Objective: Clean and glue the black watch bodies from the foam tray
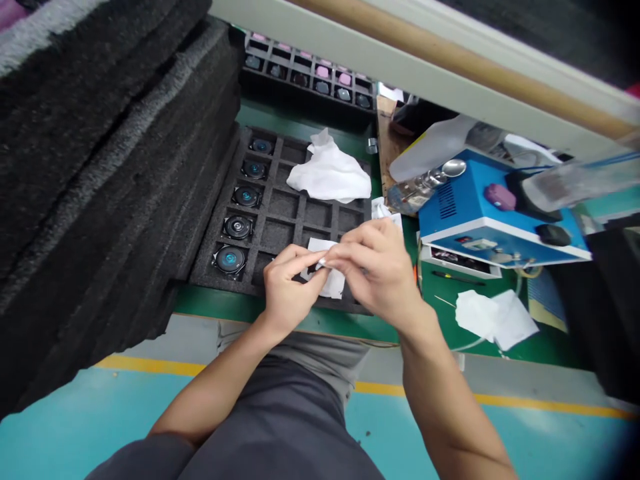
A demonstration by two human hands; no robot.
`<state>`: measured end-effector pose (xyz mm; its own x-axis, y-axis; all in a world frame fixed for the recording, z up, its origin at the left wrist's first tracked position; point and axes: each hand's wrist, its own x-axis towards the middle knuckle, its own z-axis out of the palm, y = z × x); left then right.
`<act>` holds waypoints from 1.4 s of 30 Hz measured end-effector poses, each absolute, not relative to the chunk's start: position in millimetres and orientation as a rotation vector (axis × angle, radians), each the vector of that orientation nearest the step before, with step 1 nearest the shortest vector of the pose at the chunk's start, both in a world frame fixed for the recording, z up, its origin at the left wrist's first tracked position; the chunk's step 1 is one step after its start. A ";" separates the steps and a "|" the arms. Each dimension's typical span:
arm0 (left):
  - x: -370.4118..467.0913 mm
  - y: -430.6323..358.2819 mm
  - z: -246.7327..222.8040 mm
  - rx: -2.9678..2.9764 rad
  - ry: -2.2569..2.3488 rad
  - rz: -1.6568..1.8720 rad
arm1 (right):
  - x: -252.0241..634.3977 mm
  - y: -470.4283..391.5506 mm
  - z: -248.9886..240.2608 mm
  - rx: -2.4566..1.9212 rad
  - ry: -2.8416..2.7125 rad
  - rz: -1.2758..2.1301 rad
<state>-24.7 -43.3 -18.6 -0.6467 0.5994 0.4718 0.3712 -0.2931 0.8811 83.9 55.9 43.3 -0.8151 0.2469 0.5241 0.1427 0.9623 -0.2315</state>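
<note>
Over the front of the black foam tray (270,220), my left hand (289,287) and my right hand (383,270) meet fingertip to fingertip. Both are closed in a pinch. A small white wad (321,263), perhaps cloth or paper, shows at the right fingertips. What the left fingers grip is mostly hidden; something dark shows beside them. Under the hands lies a white wipe (334,285). The tray's left column holds several round black watch-like units (238,227) with shiny faces. A crumpled white cloth (330,172) covers part of the tray's back right.
Tall stacked black foam trays (125,167) stand at left. Behind is another foam tray (310,80) with dark and pink pieces. At right are a blue machine (500,207), a clear bottle (417,193) and white wipes (495,317). A beam (425,60) crosses above.
</note>
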 end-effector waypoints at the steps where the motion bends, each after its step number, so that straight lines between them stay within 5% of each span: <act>1: -24.5 -43.1 -19.0 1.235 1.758 2.068 | 84.2 56.3 43.4 -0.286 -2.526 0.244; 42: -29.2 -41.3 -13.6 1.062 1.501 2.189 | 97.5 81.4 27.9 -0.523 -2.248 0.557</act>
